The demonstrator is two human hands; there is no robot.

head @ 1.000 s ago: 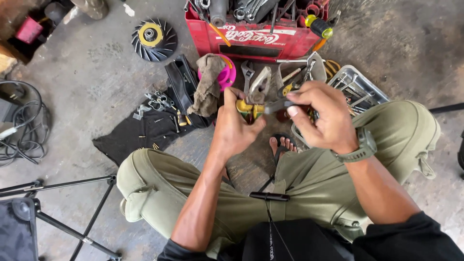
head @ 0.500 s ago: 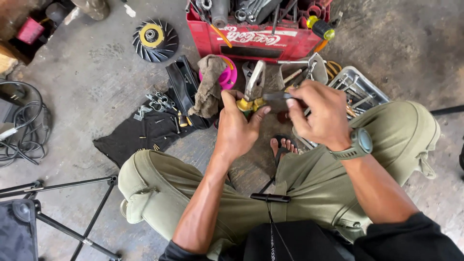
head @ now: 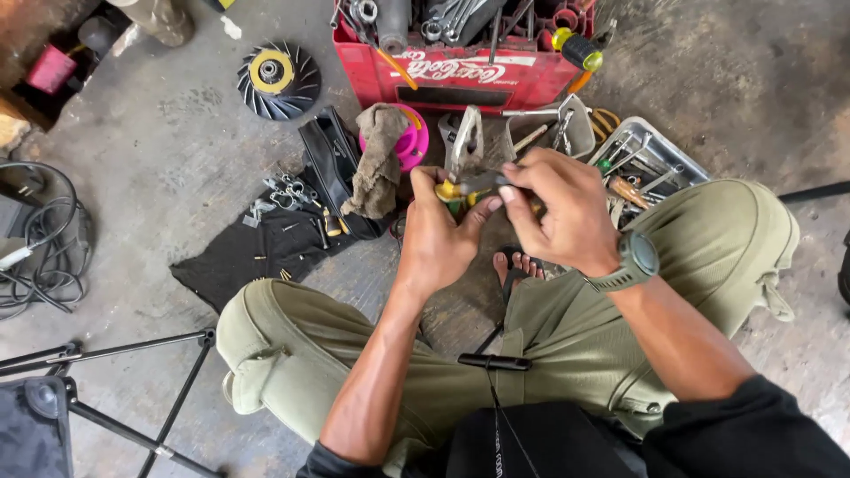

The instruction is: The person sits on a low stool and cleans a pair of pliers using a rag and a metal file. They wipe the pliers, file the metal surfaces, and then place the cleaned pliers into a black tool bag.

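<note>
Held part: a small yellow-and-green part [head: 453, 194], up in front of the person's knees, above the concrete floor [head: 177, 142]; its exact shape is hard to make out behind the fingers.
Left hand: the left hand [head: 438, 235] grips the yellow-and-green part from below, thumb and fingers clamped round it.
Tool: a slim dark metal tool [head: 482, 182] lies level, its tip touching the top of the part.
Right hand: the right hand [head: 553, 212] has its fingers pinched together on the tool's shaft; a grey-green wristwatch [head: 630, 263] sits on that wrist.
Just behind the hands: a pale metal bracket-shaped piece [head: 464, 142] stands on the floor, beside a grey-brown rag [head: 379, 159] draped over a round pink plastic lid [head: 413, 142].
Further back: a red plastic crate [head: 460, 71] crowded with spanners and a yellow-and-black-handled screwdriver [head: 575, 51].
To the right: a shiny metal tray [head: 645, 159] of loose hand tools, close against the person's olive-green trouser leg [head: 708, 248].
To the left: a black cloth [head: 248, 252] spread on the floor with small metal bits scattered on it, and a black finned wheel with a yellow centre [head: 277, 78] further off.
Below: a bare foot in a dark sandal [head: 516, 268] between the knees.
Far left edge: a coil of black cable [head: 40, 248].
</note>
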